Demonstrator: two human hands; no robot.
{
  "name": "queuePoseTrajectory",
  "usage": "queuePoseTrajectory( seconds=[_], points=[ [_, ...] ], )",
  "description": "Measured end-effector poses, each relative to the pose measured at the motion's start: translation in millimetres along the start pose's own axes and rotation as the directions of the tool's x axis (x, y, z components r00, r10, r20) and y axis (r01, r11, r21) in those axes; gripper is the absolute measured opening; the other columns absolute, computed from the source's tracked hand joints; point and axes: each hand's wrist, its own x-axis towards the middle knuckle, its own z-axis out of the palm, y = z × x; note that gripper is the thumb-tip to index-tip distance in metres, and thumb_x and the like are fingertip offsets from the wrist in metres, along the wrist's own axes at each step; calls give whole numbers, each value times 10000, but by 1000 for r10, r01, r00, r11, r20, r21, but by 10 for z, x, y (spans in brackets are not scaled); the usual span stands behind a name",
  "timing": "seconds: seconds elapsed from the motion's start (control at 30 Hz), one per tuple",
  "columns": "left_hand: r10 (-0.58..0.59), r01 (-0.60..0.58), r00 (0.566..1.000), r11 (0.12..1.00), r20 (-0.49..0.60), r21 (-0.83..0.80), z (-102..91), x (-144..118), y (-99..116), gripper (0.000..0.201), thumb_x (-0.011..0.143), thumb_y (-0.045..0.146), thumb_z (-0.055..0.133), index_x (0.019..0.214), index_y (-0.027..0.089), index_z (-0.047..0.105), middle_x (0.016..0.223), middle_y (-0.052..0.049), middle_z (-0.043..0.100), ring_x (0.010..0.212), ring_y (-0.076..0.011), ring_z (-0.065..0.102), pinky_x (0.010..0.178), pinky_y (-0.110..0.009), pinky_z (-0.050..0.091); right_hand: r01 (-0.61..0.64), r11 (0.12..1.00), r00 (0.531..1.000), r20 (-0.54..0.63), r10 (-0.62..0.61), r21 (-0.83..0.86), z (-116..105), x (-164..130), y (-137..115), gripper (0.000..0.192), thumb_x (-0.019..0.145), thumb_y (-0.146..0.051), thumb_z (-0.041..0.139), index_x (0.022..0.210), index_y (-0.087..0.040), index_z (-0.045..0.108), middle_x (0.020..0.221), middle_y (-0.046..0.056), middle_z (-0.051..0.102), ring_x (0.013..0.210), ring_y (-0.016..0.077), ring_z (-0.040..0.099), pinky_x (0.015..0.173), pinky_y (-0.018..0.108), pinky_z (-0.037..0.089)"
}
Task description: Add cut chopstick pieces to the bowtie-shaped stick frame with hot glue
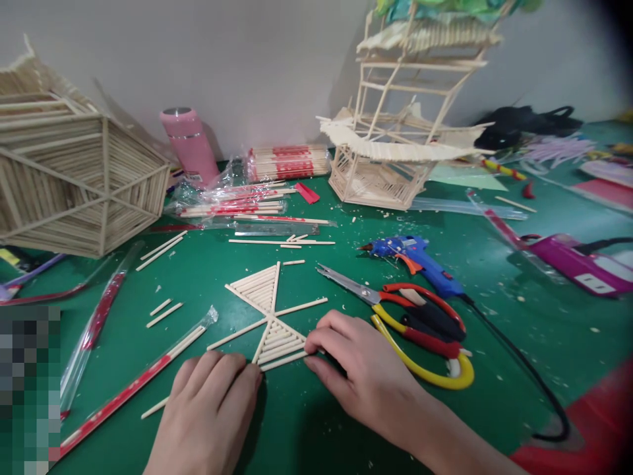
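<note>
— Hands first: we're pressing our left hand [208, 412] flat, holding nothing, beside the stick panel [270, 316] lying on the green desk [306, 422].
— And our right hand [359, 369] is pinching the panel's lowest stick [284, 360]; we're keeping it snug and parallel, I'd say.

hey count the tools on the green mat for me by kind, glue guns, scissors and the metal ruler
Glue guns: 1, blue glue gun
Scissors: 1, scissors beside the right hand
Metal rulers: 1, metal ruler
Total: 3
</note>
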Motion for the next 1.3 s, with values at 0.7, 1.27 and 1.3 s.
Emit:
queuePoseTrajectory(
  seconds=[0.7,1.27,1.3],
  points=[
    [-159,157,987,978,-5,-134,-20,34,23,112,856,190,475,917,208,567,796,-16,618,699,-161,577,584,-278,456,73,992,993,95,-64,-103,-58,54,29,232,920,-220,370,782,-195,555,763,26,520,645,150,504,569,273,393],
    [-150,152,988,980,29,-127,2,26,19,111,849,177,467,882,212,566,773,-2,628,667,-141,591,551,-246,473,122,981,988,-78,-134,-148,8,35,54,287,927,-246,347,785,-217,594,697,24,555,557,138,525,497,275,387],
    [-150,152,988,980,26,-127,0,25,21,113,850,175,464,878,211,567,769,-1,628,663,-140,590,550,-246,472,117,982,989,-74,-129,-149,6,35,53,289,928,-244,347,782,-218,596,693,23,556,558,138,529,500,275,391]
  ],
)
